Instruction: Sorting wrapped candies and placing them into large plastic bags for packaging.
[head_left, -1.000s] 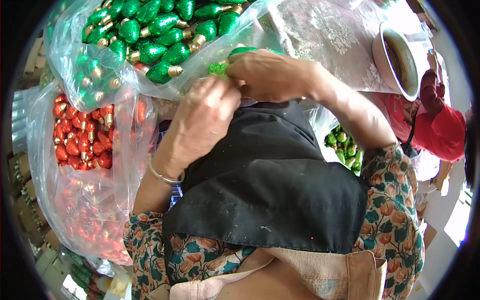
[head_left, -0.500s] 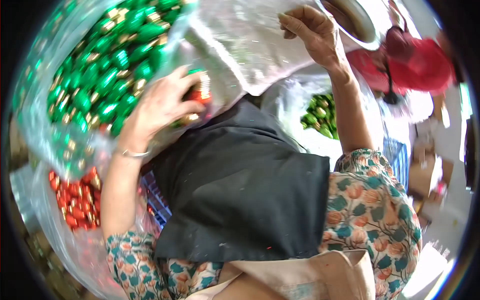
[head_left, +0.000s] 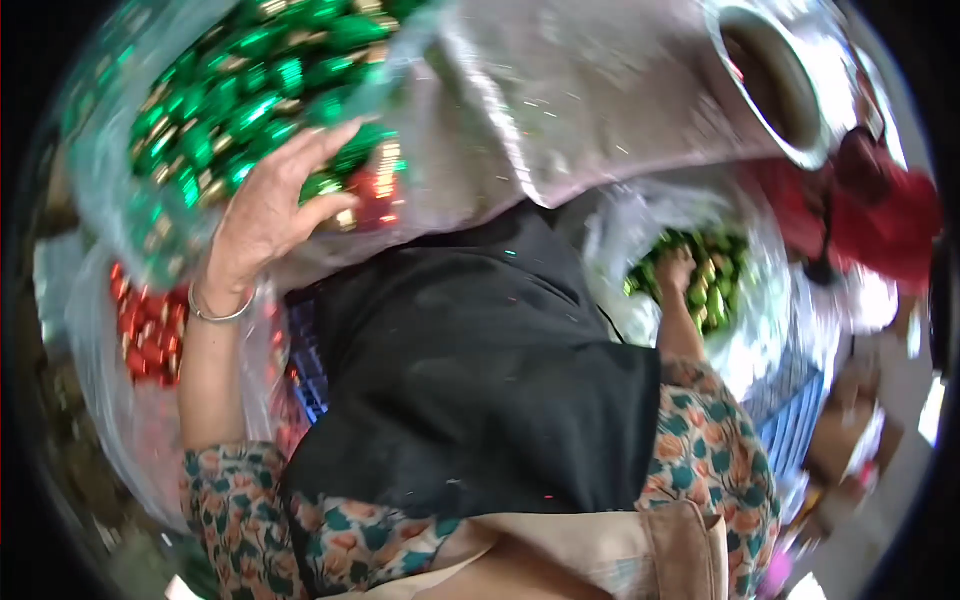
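My left hand (head_left: 278,195) is raised at the table's left side, thumb and fingers spread apart. Just beyond its fingertips sits a small cluster of shiny red and green pieces with gold bands (head_left: 378,190), blurred by motion. Behind this hand, a large clear plastic bag holds a heap of shiny green oval pieces with gold ends (head_left: 240,95). At the right, my right hand (head_left: 676,268) reaches down into a clear bag of olive-green shiny pieces (head_left: 718,285). Its fingers are partly sunk among them, so their grip is hidden.
Clear sheeting covers the table (head_left: 600,90), where a white-rimmed bowl (head_left: 775,85) stands. Red shiny pieces (head_left: 150,330) fill another bag at my left. A dark apron (head_left: 470,380) covers my lap. A blue crate (head_left: 795,405) and a red bag-like thing (head_left: 885,225) are at the right.
My right hand has gone from above the table down into the olive-green pieces. My left hand has spread its fingers away from the red and green cluster. The whole view has shifted.
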